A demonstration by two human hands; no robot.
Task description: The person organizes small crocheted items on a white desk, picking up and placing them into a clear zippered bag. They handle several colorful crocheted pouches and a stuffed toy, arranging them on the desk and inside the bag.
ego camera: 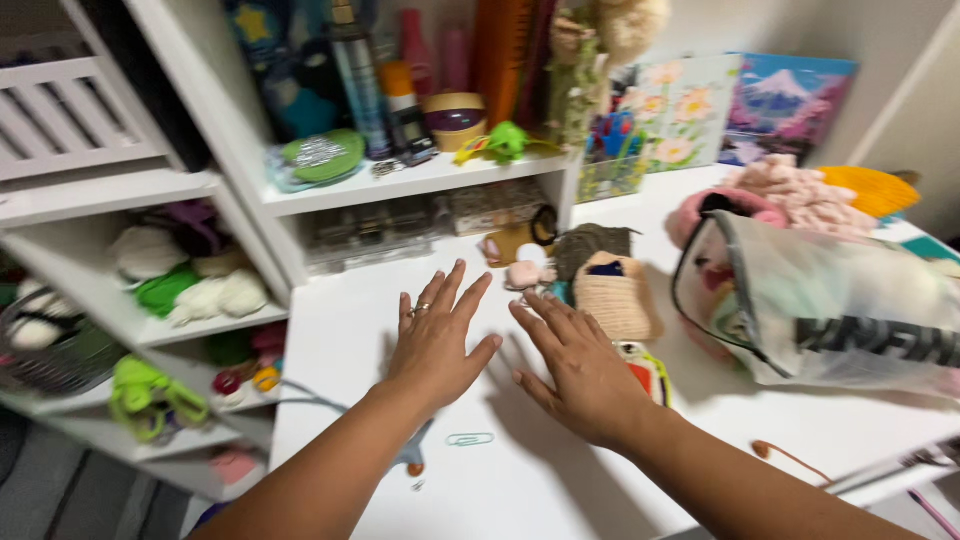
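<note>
Hands over white desktop (360, 330): left hand (437, 345) and right hand (578, 370) spread flat, fingers open, holding nothing. Small tan knitted pouch (617, 297) lies just beyond the right hand's fingertips, the nearer hand.

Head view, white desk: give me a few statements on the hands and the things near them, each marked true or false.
1. Both hands lie open, palms down, over the white desk. True.
2. The left hand wears a ring. True.
3. The right hand holds the paper clip. False: the pale paper clip lies loose on the desk, below and between the hands, touched by neither.
4. A tan knitted pouch lies just beyond the right hand's fingertips. True.
5. The clear bag sits left of the left hand. False: it lies to the right of the right hand.
</note>
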